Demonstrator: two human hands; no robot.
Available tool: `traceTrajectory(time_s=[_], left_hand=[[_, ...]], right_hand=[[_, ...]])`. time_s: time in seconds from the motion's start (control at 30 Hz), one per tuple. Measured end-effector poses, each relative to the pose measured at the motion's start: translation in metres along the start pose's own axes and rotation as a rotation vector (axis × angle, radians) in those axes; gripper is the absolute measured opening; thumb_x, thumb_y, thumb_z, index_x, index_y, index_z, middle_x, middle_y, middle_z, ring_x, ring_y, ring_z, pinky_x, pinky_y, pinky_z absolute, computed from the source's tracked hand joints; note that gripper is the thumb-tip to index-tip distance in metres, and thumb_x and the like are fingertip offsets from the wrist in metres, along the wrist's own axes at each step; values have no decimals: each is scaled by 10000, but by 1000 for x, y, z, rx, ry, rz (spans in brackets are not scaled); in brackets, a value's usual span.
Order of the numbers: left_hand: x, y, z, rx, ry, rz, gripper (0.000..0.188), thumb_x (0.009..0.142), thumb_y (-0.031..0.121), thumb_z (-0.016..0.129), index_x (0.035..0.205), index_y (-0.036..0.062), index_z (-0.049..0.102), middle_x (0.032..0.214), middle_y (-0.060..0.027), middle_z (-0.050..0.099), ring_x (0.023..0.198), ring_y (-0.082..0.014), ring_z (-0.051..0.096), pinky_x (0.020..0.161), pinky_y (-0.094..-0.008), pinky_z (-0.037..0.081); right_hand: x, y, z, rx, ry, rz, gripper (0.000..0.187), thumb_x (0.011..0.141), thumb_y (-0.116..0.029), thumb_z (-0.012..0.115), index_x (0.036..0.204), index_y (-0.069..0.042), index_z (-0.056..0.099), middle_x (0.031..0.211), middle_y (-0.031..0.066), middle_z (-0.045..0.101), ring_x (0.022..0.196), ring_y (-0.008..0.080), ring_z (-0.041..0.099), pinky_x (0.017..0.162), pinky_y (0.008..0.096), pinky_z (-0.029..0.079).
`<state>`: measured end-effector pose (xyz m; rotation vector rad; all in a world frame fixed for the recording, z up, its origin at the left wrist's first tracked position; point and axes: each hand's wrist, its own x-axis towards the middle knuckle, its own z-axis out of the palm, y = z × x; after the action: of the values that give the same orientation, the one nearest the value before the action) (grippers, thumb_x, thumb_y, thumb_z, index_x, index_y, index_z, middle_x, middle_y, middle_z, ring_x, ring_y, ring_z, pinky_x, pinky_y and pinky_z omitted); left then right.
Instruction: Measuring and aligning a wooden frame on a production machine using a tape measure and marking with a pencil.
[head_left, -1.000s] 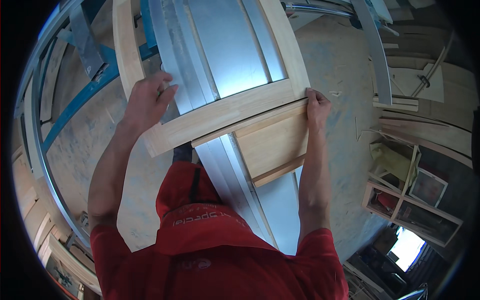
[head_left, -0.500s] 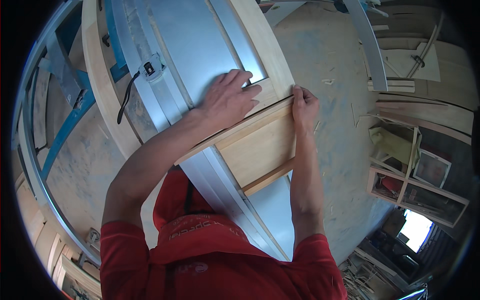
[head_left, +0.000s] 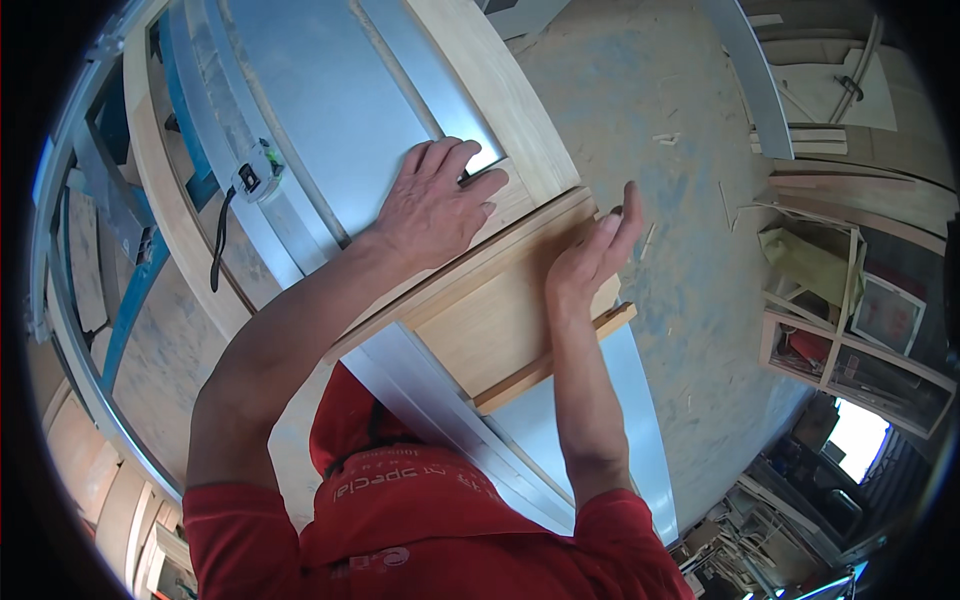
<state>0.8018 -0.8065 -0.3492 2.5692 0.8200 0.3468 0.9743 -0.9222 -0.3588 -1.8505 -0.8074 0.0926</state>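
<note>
A pale wooden frame (head_left: 520, 100) lies on a grey metal workbench (head_left: 330, 110). My left hand (head_left: 435, 195) lies flat, fingers spread, on the frame's cross rail near the corner joint. My right hand (head_left: 590, 255) is held edge-on with straight fingers against the outer end of that rail, at the frame's right side. Below the rail sits a square wooden panel (head_left: 500, 325) with a thin strip (head_left: 560, 355) along its lower edge. Neither hand grips anything.
A small green and white tool with a black cord (head_left: 250, 175) rests on the bench rail at left. Dusty concrete floor (head_left: 680, 200) with wood scraps lies to the right. Stacked frames and boards (head_left: 850, 330) stand at far right. Blue metal bars (head_left: 130, 290) run at left.
My left hand slid from the frame's left side rightward onto the cross rail beside my right hand. The right hand stayed at the rail's end, and its fingers are now straight.
</note>
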Motion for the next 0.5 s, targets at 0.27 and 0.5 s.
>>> traceTrajectory(time_s=[0.27, 0.5], left_hand=[[16, 18, -12, 29, -3, 28, 406, 924, 224, 735, 1316, 165, 644, 1448, -153, 474, 1383, -362, 430, 1148, -522, 349], [16, 11, -1, 44, 3, -4, 391, 939, 269, 726, 1313, 183, 650, 1432, -132, 482, 1396, -334, 415, 1183, -520, 319]], right_hand=[[1, -15, 15, 144, 68, -55, 729, 1097, -466, 367, 1591, 68, 313, 1646, 229, 359, 1523, 344, 343, 1257, 469, 237], [-19, 8, -66, -35, -72, -133, 778, 1095, -516, 400, 1595, 72, 296, 1658, 248, 334, 1565, 368, 285, 1277, 484, 203]])
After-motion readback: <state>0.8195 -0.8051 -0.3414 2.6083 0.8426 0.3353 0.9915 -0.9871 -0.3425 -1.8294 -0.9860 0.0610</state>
